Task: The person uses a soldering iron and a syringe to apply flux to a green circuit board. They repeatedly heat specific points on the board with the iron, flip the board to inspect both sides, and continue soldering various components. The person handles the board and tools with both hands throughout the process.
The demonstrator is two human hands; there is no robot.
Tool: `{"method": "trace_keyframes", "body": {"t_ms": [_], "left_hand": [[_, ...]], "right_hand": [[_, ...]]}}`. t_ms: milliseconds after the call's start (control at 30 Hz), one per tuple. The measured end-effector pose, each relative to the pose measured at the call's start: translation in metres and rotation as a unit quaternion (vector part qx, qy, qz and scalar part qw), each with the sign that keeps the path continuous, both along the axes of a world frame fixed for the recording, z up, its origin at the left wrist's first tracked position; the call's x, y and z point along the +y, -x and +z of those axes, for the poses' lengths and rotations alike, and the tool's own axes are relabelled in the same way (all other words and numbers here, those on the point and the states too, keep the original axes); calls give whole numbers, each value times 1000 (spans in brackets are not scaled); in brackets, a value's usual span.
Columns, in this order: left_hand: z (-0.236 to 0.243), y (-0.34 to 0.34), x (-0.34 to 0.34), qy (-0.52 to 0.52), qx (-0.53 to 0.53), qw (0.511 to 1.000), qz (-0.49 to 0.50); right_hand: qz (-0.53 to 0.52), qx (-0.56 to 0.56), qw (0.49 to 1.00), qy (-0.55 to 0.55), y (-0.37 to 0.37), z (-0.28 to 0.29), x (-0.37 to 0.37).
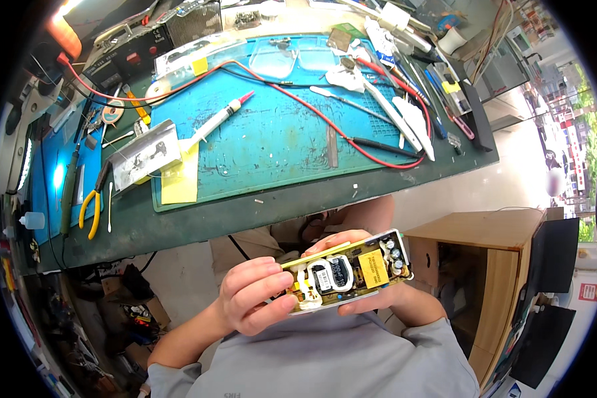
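A long power supply circuit board (pixel 361 275) is held in front of my chest, over my lap, with its parts facing up. It carries a yellow-wrapped transformer, a black capacitor ringed with white glue and several small round capacitors at its right end. My left hand (pixel 255 292) closes round the left end, its fingers over the edge. My right hand (pixel 371 302) grips from the right, thumb along the near edge and fingers on the far edge. Part of the right hand is hidden under the board.
A green workbench with a blue mat (pixel 265 142) lies ahead. On it are a syringe (pixel 219 119), yellow-handled pliers (pixel 91 212), a metal casing (pixel 146 156), red and black test leads (pixel 312 109), and tweezers (pixel 351 103). A wooden cabinet (pixel 474 229) stands at right.
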State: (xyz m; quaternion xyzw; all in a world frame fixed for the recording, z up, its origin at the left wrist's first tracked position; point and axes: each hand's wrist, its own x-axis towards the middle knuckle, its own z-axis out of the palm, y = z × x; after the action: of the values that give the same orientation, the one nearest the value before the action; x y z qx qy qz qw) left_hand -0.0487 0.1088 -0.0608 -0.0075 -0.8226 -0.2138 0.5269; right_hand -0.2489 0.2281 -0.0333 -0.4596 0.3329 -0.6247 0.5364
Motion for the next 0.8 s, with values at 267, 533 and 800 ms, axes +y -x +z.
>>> {"method": "trace_keyframes", "body": {"t_ms": [267,533,800], "left_hand": [[-9,-10,-8,-40,-95,995,-12],[-7,-8,-3,-148,-100,983,-47],[-7,-7,-2,-147,-122,981,-28]], "right_hand": [[-53,141,988,-15,-6,10,-4],[-75,135,986,-58,-7,7,-1],[-129,181,975,9,-9,2,-3]]}}
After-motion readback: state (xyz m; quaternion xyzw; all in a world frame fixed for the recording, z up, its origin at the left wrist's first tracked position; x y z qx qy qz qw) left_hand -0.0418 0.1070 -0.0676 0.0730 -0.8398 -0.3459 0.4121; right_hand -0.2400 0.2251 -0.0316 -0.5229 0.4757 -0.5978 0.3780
